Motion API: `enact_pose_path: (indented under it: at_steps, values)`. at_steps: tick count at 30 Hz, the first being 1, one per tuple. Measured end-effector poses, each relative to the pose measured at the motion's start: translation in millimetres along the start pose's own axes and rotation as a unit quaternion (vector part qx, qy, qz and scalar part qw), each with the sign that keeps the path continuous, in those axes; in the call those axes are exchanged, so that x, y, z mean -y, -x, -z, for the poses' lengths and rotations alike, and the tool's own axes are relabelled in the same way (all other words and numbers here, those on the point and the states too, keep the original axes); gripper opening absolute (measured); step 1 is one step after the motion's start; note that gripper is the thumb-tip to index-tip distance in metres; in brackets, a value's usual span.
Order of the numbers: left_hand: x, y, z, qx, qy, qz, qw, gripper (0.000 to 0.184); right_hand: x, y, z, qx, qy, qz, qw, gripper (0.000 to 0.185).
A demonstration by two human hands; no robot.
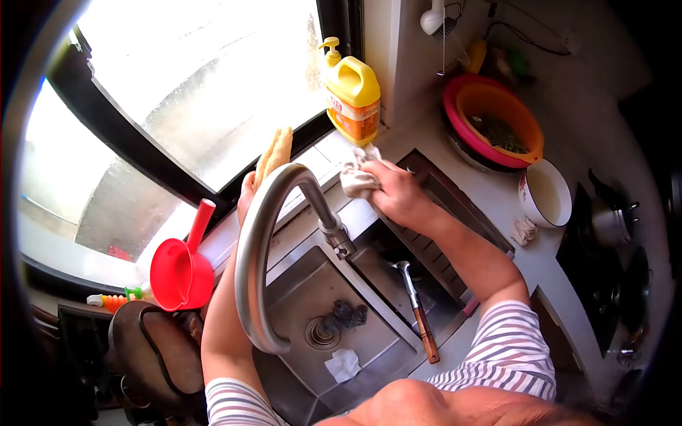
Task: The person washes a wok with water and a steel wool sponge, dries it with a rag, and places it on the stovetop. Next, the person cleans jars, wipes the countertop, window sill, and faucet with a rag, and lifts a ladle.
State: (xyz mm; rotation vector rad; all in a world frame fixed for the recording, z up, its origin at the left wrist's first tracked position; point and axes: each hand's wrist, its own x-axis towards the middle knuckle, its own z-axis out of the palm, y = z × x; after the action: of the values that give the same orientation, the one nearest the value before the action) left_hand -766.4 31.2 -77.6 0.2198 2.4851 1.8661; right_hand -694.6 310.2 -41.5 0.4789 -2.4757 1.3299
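My left hand (246,197), partly hidden behind the steel faucet (250,263), grips a folded yellow cloth (274,155) with a textured surface, held up by the window ledge. A crumpled whitish rag (360,175) is bunched in my right hand (399,190), above the back edge of the sink. Just behind that rag stands a yellow detergent jug (354,99) with a pump top. Below my arms is the steel sink (298,284), with a dark scouring pad (348,314) beside the drain and a white scrap (344,366) on its floor.
A wooden-handled utensil (418,312) lies across the smaller basin. To the left are a red dipper (181,273) and a brown pan or lid (153,348). On the right sit an orange colander (490,99), a white bowl (545,193) and a pot (612,221) on the stove.
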Motion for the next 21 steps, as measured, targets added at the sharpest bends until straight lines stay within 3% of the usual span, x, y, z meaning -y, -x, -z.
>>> enact_pose_path:
  at_steps: [4, 7, 8, 9, 11, 13, 14, 15, 17, 19, 21]
  values:
    - [-37, 85, -4, -0.017, 0.064, 0.038, 0.997, 0.058, -59, -76, -74, -0.004, 0.230, 0.047, 0.972, 0.022]
    - [-36, 136, 4, -0.027, 0.109, 0.048, 0.992, 0.062, -101, -124, -131, -0.008, 0.471, -0.017, 0.882, 0.031]
    - [-33, 155, 7, -0.036, 0.111, 0.051, 0.992, 0.063, -110, -134, -144, 0.055, 0.434, -0.070, 0.897, 0.035]
    - [-29, 174, 9, -0.043, 0.113, 0.051, 0.991, 0.063, -125, -136, -162, 0.051, 0.420, -0.109, 0.900, 0.036]
    - [-24, 212, 12, -0.109, 0.107, 0.102, 0.983, 0.067, -137, -132, -179, -0.059, 0.370, -0.106, 0.921, 0.028]
    - [-6, 246, 23, -0.121, 0.088, 0.060, 0.987, 0.070, -120, -129, -171, -0.003, 0.293, -0.101, 0.951, 0.025]
    - [-5, 258, 29, -0.116, 0.088, 0.061, 0.987, 0.070, -118, -121, -187, -0.008, 0.341, -0.024, 0.940, 0.023]
    - [-5, 266, 34, -0.112, 0.098, 0.085, 0.985, 0.072, -109, -114, -198, 0.030, 0.300, 0.049, 0.952, 0.022]
    - [-6, 267, 42, -0.107, 0.106, 0.107, 0.983, 0.073, -91, -98, -218, 0.035, 0.070, 0.206, 0.975, 0.025]
    - [-8, 263, 49, -0.147, 0.058, 0.099, 0.982, 0.076, -56, -98, -187, 0.161, -0.043, 0.247, 0.955, 0.022]
    - [-11, 247, 49, -0.166, 0.096, 0.058, 0.980, 0.074, -42, -115, -171, 0.283, -0.118, 0.236, 0.922, 0.022]
